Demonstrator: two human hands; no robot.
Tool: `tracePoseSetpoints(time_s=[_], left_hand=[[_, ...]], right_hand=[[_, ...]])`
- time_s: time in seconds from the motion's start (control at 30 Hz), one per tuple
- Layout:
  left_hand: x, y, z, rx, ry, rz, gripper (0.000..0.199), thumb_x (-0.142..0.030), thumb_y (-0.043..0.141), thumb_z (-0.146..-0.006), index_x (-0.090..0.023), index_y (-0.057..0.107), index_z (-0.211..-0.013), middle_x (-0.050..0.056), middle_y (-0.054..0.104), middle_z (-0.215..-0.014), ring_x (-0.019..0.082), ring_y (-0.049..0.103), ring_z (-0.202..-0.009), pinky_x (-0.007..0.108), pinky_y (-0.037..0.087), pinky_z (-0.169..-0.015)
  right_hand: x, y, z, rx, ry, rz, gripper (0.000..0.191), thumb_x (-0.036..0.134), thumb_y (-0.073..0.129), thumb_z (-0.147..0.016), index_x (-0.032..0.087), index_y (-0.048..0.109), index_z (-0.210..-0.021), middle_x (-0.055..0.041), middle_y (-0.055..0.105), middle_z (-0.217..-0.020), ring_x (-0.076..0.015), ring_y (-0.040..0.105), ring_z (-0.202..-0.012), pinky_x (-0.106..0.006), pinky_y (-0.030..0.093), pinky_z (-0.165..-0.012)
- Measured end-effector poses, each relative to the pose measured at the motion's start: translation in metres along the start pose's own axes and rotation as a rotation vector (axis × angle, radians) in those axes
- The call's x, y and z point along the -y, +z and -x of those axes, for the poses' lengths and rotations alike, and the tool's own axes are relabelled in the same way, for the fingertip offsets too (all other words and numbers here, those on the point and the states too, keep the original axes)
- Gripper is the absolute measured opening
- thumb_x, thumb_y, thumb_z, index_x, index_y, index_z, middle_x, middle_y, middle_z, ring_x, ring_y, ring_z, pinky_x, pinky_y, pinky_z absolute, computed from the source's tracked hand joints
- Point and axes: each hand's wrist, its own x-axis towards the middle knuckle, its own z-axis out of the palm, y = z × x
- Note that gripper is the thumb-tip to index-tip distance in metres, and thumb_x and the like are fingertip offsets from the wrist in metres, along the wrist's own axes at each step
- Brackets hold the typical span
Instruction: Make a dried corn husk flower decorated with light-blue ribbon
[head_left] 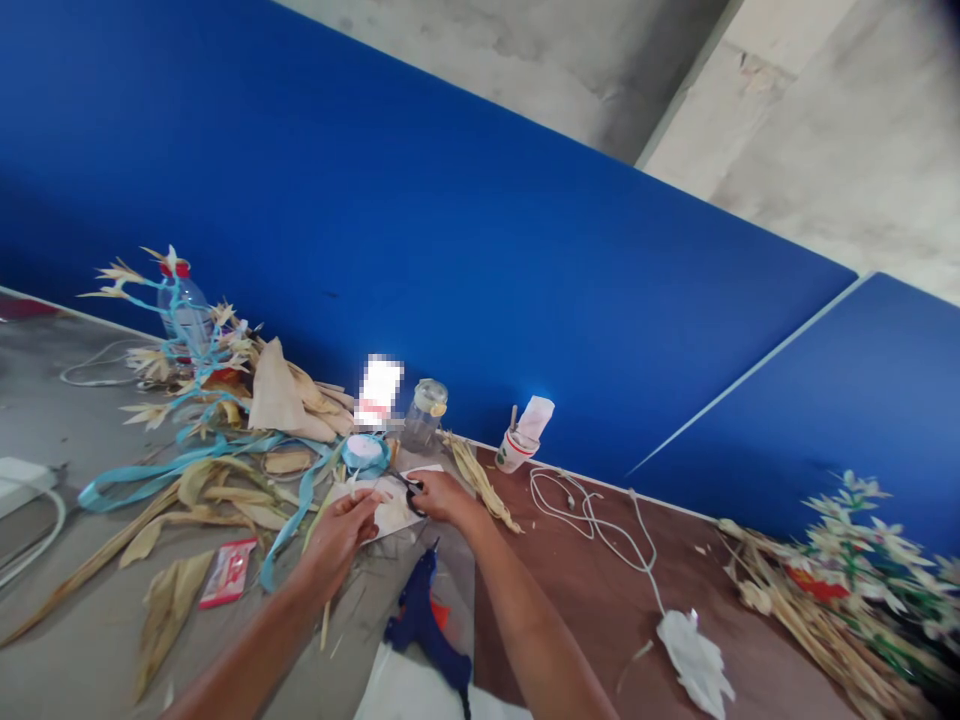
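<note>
My left hand [354, 520] is closed in a pinch on a small pale piece of husk, over a white sheet [394, 515]. To its right, my right hand [439, 497] grips dark scissors [412, 492], whose blades point up and left toward the blue ribbon roll [366, 455]. A dark blue glue gun [427, 620] lies below and between my forearms. Dried husks [225, 495] and loose light-blue ribbon [135, 485] spread to the left of my left hand.
A glass jar [425, 415], a lit phone [379, 390] and a paper cup [516, 450] stand by the blue partition [480, 250]. Husk flowers surround a bottle [184, 310] at left. A red packet [228, 572] lies front left; a white cable [600, 525] and more flowers [862, 540] are right.
</note>
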Motion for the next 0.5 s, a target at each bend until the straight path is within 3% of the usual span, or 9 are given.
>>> tracePoseSetpoints(time_s=[0.1,0.2,0.27,0.37,0.5], left_hand=[[0.000,0.000,0.001,0.015,-0.016,-0.017,0.039,-0.048,0.077,-0.054,-0.014,0.065,-0.069,-0.010,0.031,-0.045,0.004,0.023,-0.042,0.020,0.032,-0.048],[-0.002,0.001,0.003,0.016,-0.030,-0.037,0.038,-0.047,0.077,-0.055,-0.014,0.066,-0.070,-0.008,0.037,-0.046,0.006,0.032,-0.043,0.020,0.035,-0.050],[-0.002,0.002,0.003,-0.007,-0.029,-0.032,0.037,-0.046,0.078,-0.054,-0.015,0.067,-0.071,-0.006,0.045,-0.050,0.007,0.040,-0.047,0.020,0.037,-0.051],[-0.001,0.002,0.003,-0.038,-0.016,-0.008,0.037,-0.044,0.080,-0.052,-0.016,0.068,-0.073,-0.002,0.057,-0.061,0.009,0.049,-0.054,0.019,0.040,-0.053],[0.002,0.002,0.002,-0.017,0.031,0.019,0.035,-0.042,0.081,-0.052,-0.016,0.069,-0.073,0.000,0.062,-0.070,0.009,0.051,-0.058,0.018,0.042,-0.054]], right_hand=[[-0.001,-0.003,0.004,0.005,-0.046,-0.102,0.039,0.019,0.063,-0.072,0.026,0.067,-0.111,0.0018,0.071,-0.082,-0.0151,0.063,-0.076,-0.021,0.045,-0.066],[0.004,-0.003,0.012,-0.054,-0.064,-0.210,0.030,0.019,0.048,-0.084,0.021,0.068,-0.107,0.0005,0.070,-0.077,-0.0127,0.061,-0.069,-0.021,0.045,-0.065],[0.011,-0.001,0.020,-0.115,-0.087,-0.396,0.027,0.025,0.046,-0.087,0.018,0.067,-0.104,-0.0002,0.068,-0.076,-0.0112,0.059,-0.064,-0.021,0.046,-0.062],[0.029,0.008,0.033,-0.245,-0.070,-0.680,0.021,0.032,0.062,-0.078,0.018,0.066,-0.092,0.0008,0.065,-0.073,-0.0105,0.056,-0.061,-0.021,0.045,-0.059],[0.053,0.016,0.045,-0.374,0.029,-0.777,0.012,0.028,0.064,-0.072,0.018,0.062,-0.078,0.0009,0.063,-0.069,-0.0120,0.056,-0.062,-0.022,0.045,-0.059]])
